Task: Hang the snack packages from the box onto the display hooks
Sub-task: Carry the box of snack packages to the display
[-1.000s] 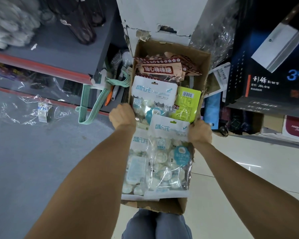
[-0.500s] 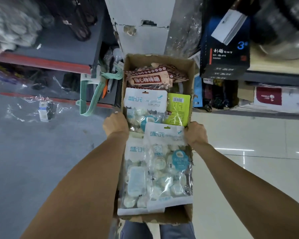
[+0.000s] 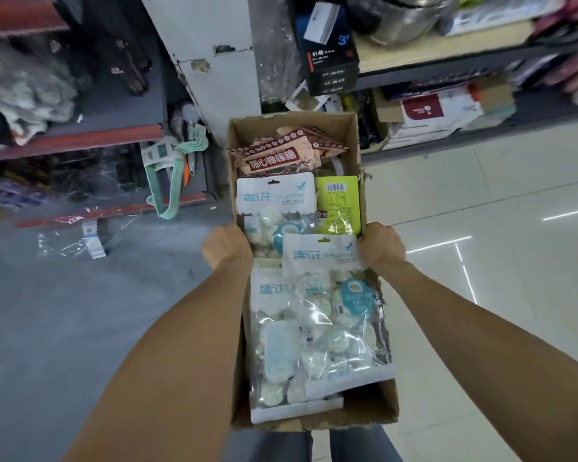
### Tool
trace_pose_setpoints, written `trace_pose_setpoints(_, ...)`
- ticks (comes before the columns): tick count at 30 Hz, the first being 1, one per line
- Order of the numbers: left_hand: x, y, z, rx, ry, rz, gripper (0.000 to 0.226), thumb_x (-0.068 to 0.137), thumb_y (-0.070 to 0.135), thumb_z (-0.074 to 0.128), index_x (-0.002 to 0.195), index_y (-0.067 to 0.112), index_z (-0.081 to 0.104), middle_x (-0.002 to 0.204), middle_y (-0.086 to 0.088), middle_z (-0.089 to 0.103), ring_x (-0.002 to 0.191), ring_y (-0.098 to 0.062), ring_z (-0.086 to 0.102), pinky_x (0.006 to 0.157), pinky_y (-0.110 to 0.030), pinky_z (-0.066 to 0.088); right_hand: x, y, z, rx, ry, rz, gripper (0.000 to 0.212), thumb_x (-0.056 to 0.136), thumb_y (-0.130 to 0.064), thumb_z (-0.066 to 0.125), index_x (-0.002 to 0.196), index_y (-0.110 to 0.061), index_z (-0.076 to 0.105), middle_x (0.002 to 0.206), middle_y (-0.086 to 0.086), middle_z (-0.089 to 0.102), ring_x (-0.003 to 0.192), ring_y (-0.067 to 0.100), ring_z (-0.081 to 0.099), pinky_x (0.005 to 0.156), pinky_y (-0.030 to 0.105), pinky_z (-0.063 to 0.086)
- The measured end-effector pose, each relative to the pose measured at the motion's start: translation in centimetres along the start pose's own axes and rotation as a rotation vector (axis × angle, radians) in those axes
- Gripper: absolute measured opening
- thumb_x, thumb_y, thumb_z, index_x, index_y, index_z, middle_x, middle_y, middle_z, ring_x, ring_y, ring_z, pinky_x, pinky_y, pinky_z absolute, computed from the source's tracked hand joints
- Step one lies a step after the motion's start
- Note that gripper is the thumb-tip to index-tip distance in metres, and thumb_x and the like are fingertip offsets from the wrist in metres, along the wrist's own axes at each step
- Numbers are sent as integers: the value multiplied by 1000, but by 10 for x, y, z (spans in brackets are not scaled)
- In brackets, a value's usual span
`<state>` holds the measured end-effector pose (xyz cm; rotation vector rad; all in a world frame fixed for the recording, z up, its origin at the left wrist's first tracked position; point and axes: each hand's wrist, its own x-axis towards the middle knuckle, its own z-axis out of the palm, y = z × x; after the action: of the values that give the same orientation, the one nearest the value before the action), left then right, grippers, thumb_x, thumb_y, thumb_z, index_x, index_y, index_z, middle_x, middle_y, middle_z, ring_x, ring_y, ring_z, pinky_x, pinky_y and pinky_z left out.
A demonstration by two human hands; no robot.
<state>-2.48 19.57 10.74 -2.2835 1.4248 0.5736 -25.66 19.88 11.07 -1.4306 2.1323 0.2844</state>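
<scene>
A long cardboard box (image 3: 359,411) is carried in front of me, above the floor. My left hand (image 3: 227,245) grips its left wall and my right hand (image 3: 382,244) grips its right wall, about halfway along. Inside lie several white-and-clear snack packages (image 3: 327,315) with blue print, a green package (image 3: 338,205) at the right, and brown-and-cream packages (image 3: 281,155) at the far end. My fingers are hidden under and inside the box edges. No display hooks are in view.
A white pillar (image 3: 211,61) stands straight ahead. Shelves with red edges (image 3: 80,141) and green hangers (image 3: 171,181) are at the left. A black boxed item (image 3: 331,55) and more shelving (image 3: 447,61) are at the right. Grey floor lies left, pale tiles right.
The view has swung right and tilted up over the last second; the box and both hands kept their grip and sit lower in the frame. More right-hand shelving shows now.
</scene>
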Motion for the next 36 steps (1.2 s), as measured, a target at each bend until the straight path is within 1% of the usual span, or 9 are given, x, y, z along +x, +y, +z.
trace_pose_setpoints(3,-36,11,-18,4,16,70,26,98,12,44,117,5,59,122,-14,59,113,-31,57,85,-38,48,-35,26,-22,13,37,55,26,93,-11,40,108,-4,61,109,17,63,98,33,60,71,32,41)
trace_pose_setpoints(7,-75,36,-36,-85,-2,137,29,99,10,38,121,3,56,125,-16,57,116,-31,54,89,-35,45,-70,64,-51,63,70,143,28,92,-11,41,111,-3,60,112,18,62,102,35,59,76,35,45)
trace_pose_setpoints(12,-130,81,-38,-30,46,203,30,99,9,37,119,3,58,123,-17,58,114,-32,55,88,-36,45,-108,129,-68,159,103,241,27,92,-12,40,109,-4,60,110,16,62,100,34,60,77,36,47)
trace_pose_setpoints(17,-188,140,-41,122,124,362,27,97,8,39,109,5,64,110,-13,65,101,-29,62,71,-33,45,-142,207,-78,249,161,345,26,94,-11,39,109,-3,58,111,16,62,100,34,60,72,33,42)
trace_pose_setpoints(19,-216,166,-41,170,145,441,28,98,9,38,109,7,64,113,-12,64,103,-28,61,70,-32,44,-156,242,-83,286,186,389,26,94,-11,39,108,-3,59,109,17,62,98,34,60,71,33,42)
trace_pose_setpoints(22,-256,207,-36,200,191,537,30,98,10,36,112,9,63,114,-11,64,105,-28,61,77,-34,46,-175,297,-90,342,218,446,25,93,-12,39,105,-4,59,105,16,63,94,34,60,69,33,43)
trace_pose_setpoints(26,-325,270,-27,257,220,623,30,98,10,38,116,6,62,115,-12,64,106,-28,61,77,-34,48,-202,380,-101,395,247,522,25,93,-12,38,105,-4,59,104,15,63,91,33,60,67,33,42)
trace_pose_setpoints(29,-382,318,-12,296,228,678,26,97,11,42,112,8,63,112,-10,65,104,-27,62,74,-32,48,-223,449,-112,436,272,561,24,94,-11,38,104,-3,59,104,15,64,88,33,59,68,32,43)
trace_pose_setpoints(36,-513,429,30,317,242,830,27,97,12,42,113,10,63,114,-9,64,106,-26,61,72,-29,44,-281,608,-144,477,351,680,25,92,-6,40,108,0,59,110,17,63,102,36,60,73,32,41)
